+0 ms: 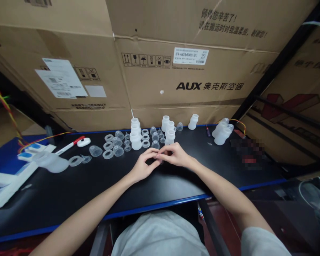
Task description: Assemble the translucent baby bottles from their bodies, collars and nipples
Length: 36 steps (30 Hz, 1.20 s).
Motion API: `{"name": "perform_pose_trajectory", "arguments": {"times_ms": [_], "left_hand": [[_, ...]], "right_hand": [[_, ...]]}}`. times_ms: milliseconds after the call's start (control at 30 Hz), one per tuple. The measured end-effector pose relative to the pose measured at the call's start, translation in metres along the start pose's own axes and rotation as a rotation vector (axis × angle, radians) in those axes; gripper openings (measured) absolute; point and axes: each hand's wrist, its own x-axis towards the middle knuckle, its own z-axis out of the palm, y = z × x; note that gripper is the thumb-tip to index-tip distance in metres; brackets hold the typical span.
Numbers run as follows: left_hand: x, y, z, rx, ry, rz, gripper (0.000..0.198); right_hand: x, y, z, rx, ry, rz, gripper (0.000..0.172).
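Both hands meet fingertip to fingertip over the black table top (pixel 101 185) — the left hand (pixel 142 167) and the right hand (pixel 176 155) pinch together on something too small and hidden to make out. Just beyond them stands a cluster of translucent white plastic bottles (pixel 136 137) and clear plastic caps (pixel 118 150) — near the brown cardboard boxes (pixel 154 71).

Small clear part (pixel 158 156) pinched over black table (pixel 96 185).

Table (pixel 69 199): black, blue edge. Bottles (pixel 136 137): translucent white. Rings (pixel 108 154): clear. Boxes (pixel 154 71): brown cardbd, black print. Pen (pixel 69 145): white/red.
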Motion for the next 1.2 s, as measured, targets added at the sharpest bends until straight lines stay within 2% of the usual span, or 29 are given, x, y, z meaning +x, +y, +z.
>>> {"name": "perform_pose_trajectory", "arguments": {"times_ms": [67, 100, 200, 233, 267, 300, 333, 433, 533, 633, 800, 933, 1000, 1100, 1133, 1200], "left_hand": [[0.000, 0.000, 0.000, 0.013, 0.007, 0.018, 0.020], [0.000, 0.000, -0.001, 0.014, 0.008, 0.016, 0.020], [0.001, -0.004, -0.001, 0.051, 0.035, 0.018, 0.021], [0.001, -0.005, -0.001, 0.078, 0.058, 0.028, 0.022], [0.002, -0.007, -0.001, 0.110, 0.086, 0.043, 0.022], [0.002, -0.009, 0.000, 0.142, 0.114, 0.061, 0.022], [0.002, -0.010, 0.000, 0.170, 0.137, 0.075, 0.022], [0.001, -0.014, 0.000, 0.196, 0.167, 0.053, 0.019], [-0.001, -0.016, 0.000, 0.174, 0.161, -0.058, 0.018], [-0.001, -0.013, 0.000, 0.147, 0.132, -0.087, 0.017], [0.003, -0.006, -0.004, 0.159, 0.141, 0.012, 0.017], [0.005, -0.004, -0.011, 0.131, 0.157, -0.014, 0.017], [0.005, -0.005, -0.013, 0.087, 0.154, -0.054, 0.017], [0.005, -0.010, -0.012, 0.030, 0.145, -0.115, 0.021], [0.004, -0.012, -0.010, 0.027, 0.138, -0.128, 0.022], [0.004, -0.017, -0.008, 0.053, 0.107, -0.142, 0.021]], "right_hand": [[0.000, 0.001, 0.000, -0.044, 0.076, -0.025, 0.035], [0.001, 0.003, -0.002, -0.080, 0.166, -0.038, 0.036], [0.005, 0.021, -0.018, -0.221, 0.600, -0.017, 0.042], [0.006, 0.030, -0.025, -0.274, 0.720, 0.024, 0.043], [0.007, 0.041, -0.034, -0.329, 0.788, 0.082, 0.043], [0.008, 0.053, -0.043, -0.403, 0.777, 0.142, 0.041], [0.008, 0.064, -0.051, -0.499, 0.712, 0.203, 0.038], [0.009, 0.090, -0.069, -0.780, 0.437, 0.346, 0.034], [0.011, 0.102, -0.074, -0.942, 0.236, 0.432, 0.048], [0.014, 0.106, -0.073, -0.979, 0.149, 0.424, 0.049], [0.010, 0.108, -0.077, -0.948, 0.222, 0.318, 0.028], [0.006, 0.100, -0.086, -0.895, 0.162, 0.361, 0.019], [0.007, 0.091, -0.089, -0.849, 0.265, 0.333, 0.019], [0.011, 0.070, -0.084, -0.663, 0.579, 0.175, 0.023], [0.012, 0.061, -0.080, -0.580, 0.633, 0.108, 0.026], [0.012, 0.041, -0.069, -0.434, 0.585, -0.014, 0.033]]}}
